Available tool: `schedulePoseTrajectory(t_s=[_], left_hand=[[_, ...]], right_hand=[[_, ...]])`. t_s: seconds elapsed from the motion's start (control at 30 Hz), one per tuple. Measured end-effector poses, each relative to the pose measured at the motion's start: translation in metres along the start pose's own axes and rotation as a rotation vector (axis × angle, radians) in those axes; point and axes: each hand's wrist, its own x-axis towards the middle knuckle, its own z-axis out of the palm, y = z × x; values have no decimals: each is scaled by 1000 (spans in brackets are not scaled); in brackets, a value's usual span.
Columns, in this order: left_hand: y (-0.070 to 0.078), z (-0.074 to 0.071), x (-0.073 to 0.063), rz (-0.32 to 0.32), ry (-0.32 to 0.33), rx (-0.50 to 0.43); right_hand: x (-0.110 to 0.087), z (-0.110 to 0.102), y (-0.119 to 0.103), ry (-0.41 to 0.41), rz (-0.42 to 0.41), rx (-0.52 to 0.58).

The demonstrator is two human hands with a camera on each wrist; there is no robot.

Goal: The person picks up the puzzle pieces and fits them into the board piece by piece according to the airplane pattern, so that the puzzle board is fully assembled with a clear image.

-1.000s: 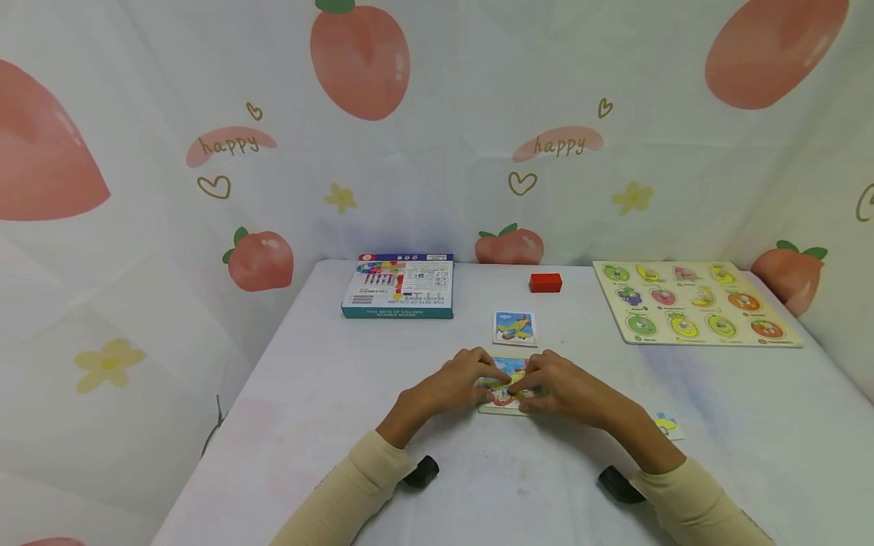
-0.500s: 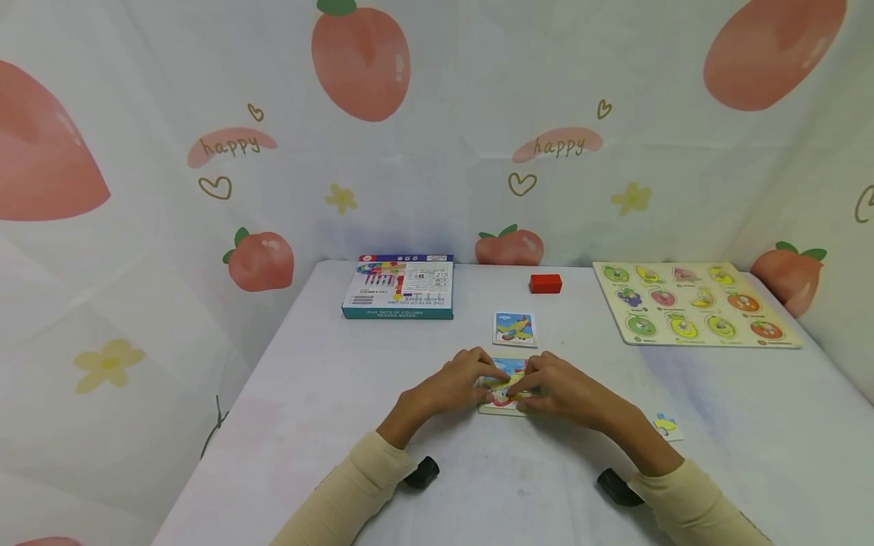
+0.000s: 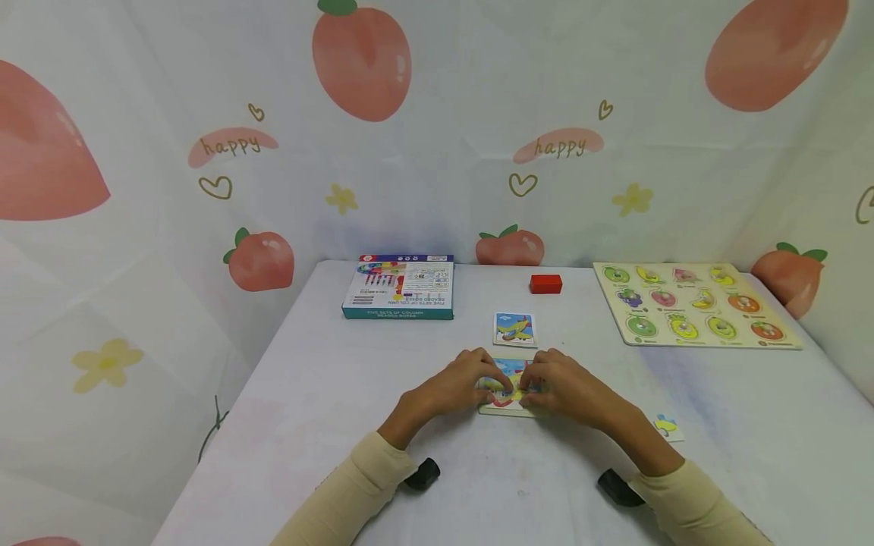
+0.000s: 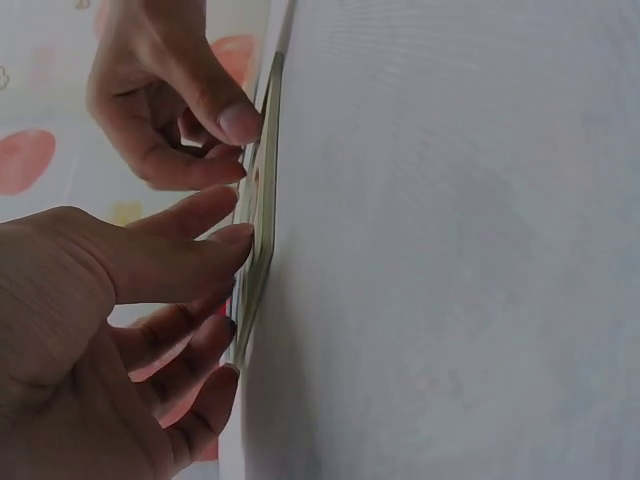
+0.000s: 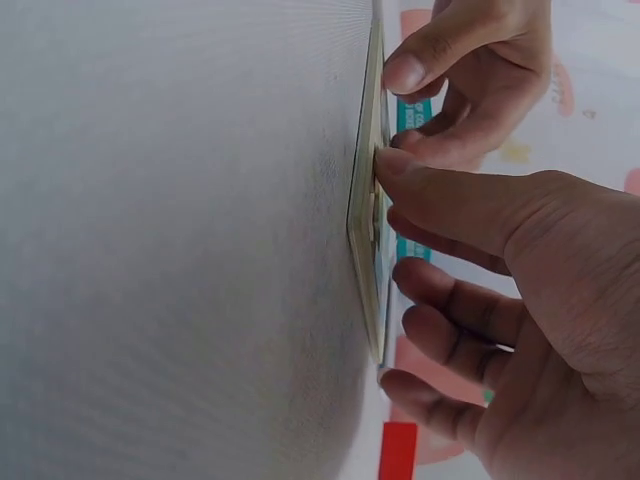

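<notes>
A small jigsaw puzzle (image 3: 507,367) with a blue, yellow and red picture lies in a pale tray (image 4: 266,225) on the table. My left hand (image 3: 456,383) reaches over its left side, thumb and index fingertips touching the surface and the other fingers spread loosely toward the far edge. From the other side, my right hand (image 3: 565,388) bends thumb and index finger onto a puzzle piece (image 5: 374,212) near the tray's near edge. The fingertips hide much of the picture. Just beyond lies a picture card (image 3: 515,329) of a yellow airplane.
A loose puzzle piece (image 3: 666,427) lies beside the right forearm. Farther back are a flat box (image 3: 399,288), a red block (image 3: 545,284) and a wooden fruit board (image 3: 696,305). Patterned cloth (image 3: 437,167) hangs behind the table.
My right hand's fingertips have shifted slightly right, away from the left hand's, and more of the puzzle's middle shows. The left hand stays almost still.
</notes>
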Motion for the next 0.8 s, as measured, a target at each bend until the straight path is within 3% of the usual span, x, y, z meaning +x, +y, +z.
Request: schedulePoseTrajectory(t_s=[0.27, 0.57, 0.8], left_hand=[[7, 0, 0, 141, -55, 95], [8, 1, 0, 130, -51, 134], [7, 2, -1, 122, -49, 130]], right_hand=[[-1, 1, 0, 25, 29, -6], [-10, -14, 18, -10, 64, 58], [-42, -41, 44, -18, 182, 93]])
